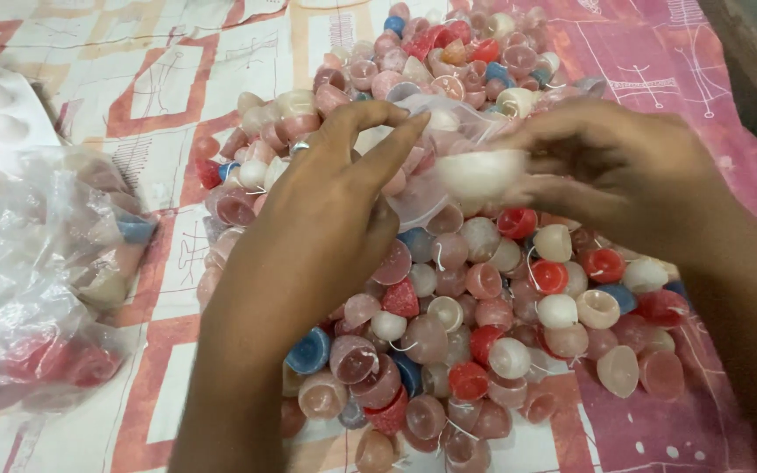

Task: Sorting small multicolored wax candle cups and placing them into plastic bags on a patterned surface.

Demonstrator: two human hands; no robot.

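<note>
Surface: a patterned cloth [177, 79] in pink, red and cream covers whatever lies under my work; I cannot tell whether it is a table or a bed.
Pile: small dome-shaped wax candles [484, 350] in pink, red, white and blue lie heaped in the middle, spreading from the far edge of the view almost to the near edge.
Open room, left: a strip of bare cloth runs between the pile and a filled clear plastic bag [45, 289] lying at the left edge.
Open room, right: bare cloth shows beyond the pile at the upper right, up to a dark border at the corner.
Open room, near: very little; candles reach close to the bottom of the view between my forearms.
Left hand [326, 219]: fingers curled, thumb and forefinger pinched together on the thin clear bag [422, 188] I hold above the pile.
Right hand [606, 166]: fingers bent and closed around a white candle [481, 172], held at the mouth of that thin bag.
Hands together: close, fingertips nearly meeting over the middle of the heap.
</note>
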